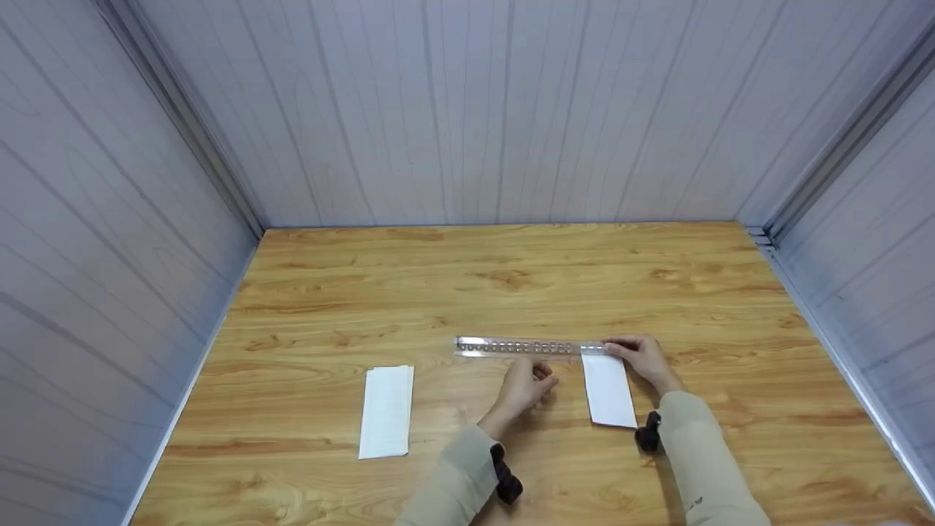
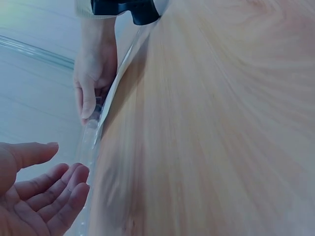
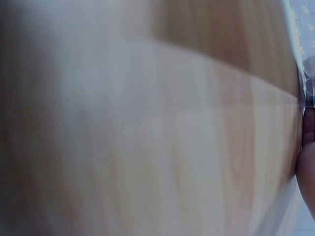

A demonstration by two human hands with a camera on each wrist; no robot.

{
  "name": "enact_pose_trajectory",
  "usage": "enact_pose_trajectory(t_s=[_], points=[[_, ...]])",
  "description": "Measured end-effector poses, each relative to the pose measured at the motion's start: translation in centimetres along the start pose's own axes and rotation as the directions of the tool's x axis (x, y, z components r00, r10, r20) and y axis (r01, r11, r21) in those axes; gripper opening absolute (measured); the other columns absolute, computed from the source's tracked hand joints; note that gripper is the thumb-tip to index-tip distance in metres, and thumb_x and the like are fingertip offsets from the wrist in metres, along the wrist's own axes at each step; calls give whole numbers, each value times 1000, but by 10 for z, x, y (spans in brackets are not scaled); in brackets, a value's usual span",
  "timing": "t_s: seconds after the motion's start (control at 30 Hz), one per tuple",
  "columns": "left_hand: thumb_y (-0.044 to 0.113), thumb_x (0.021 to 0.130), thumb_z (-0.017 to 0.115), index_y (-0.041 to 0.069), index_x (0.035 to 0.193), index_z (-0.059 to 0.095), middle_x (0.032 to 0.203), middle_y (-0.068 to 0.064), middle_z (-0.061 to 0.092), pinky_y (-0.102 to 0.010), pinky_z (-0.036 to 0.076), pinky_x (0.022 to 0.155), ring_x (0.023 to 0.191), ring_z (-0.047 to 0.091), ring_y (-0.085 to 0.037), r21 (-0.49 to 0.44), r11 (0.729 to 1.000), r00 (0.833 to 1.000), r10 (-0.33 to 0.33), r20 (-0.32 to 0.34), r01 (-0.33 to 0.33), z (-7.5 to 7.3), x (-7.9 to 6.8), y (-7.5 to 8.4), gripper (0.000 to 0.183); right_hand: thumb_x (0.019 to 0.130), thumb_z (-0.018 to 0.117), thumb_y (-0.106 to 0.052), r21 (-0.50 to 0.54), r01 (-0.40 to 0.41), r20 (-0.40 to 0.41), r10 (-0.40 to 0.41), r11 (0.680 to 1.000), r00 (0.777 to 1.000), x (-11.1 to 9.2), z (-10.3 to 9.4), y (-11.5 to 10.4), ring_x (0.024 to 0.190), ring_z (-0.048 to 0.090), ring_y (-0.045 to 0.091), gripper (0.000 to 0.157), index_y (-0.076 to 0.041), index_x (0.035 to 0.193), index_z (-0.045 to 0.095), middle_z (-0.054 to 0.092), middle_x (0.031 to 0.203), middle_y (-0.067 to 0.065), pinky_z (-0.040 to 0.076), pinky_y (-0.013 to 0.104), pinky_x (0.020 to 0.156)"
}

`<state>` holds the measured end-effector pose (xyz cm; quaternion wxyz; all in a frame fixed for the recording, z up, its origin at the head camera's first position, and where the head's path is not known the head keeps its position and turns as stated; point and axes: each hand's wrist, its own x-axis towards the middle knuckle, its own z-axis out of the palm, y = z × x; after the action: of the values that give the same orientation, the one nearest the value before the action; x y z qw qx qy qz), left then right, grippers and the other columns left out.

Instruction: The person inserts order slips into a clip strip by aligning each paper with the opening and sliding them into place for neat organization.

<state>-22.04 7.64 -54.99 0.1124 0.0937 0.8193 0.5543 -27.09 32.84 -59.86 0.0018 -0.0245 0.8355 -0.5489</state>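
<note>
Left hand (image 1: 523, 384) loose, right hand (image 1: 644, 356) in a pinch

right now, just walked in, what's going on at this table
A person is handling a clear ruler above a wooden table. Their right hand pinches its right end, where the far end of a white paper meets it; whether the fingers grip the paper too is hard to tell. The left hand holds nothing, fingers relaxed, close to the ruler's near edge. More white paper lies off to the left, untouched.
</note>
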Motion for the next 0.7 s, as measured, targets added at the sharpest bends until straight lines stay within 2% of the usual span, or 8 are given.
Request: enact_pose_trajectory(t_s=[0.23,0.4,0.7], points=[[3,78,64,-5,83,59,73,-5,57,-20,46,58,65,56,-13,75,994,997,81,-13,-80,-21,-7,-5,11,79,65,-10,-4,12,2,-12,1000,1000,0,0,-2,82,57,4,24,7,96,65,64,95,17,44,16,71],[2,79,64,-9,88,58,75,-8,59,-22,46,61,68,58,-19,100,985,990,142,-23,-139,-37,-15,-14,16,79,65,-12,11,14,17,-14,1000,1000,0,0,-2,83,57,3,25,6,97,64,64,96,16,44,16,72],[2,79,62,-8,90,58,76,-8,59,-24,47,61,68,57,-18,175,975,983,157,-95,-139,-66,-30,-28,16,79,65,-11,37,22,0,-23,999,1000,-1,1,0,81,58,3,25,8,97,64,63,95,20,44,16,71]])
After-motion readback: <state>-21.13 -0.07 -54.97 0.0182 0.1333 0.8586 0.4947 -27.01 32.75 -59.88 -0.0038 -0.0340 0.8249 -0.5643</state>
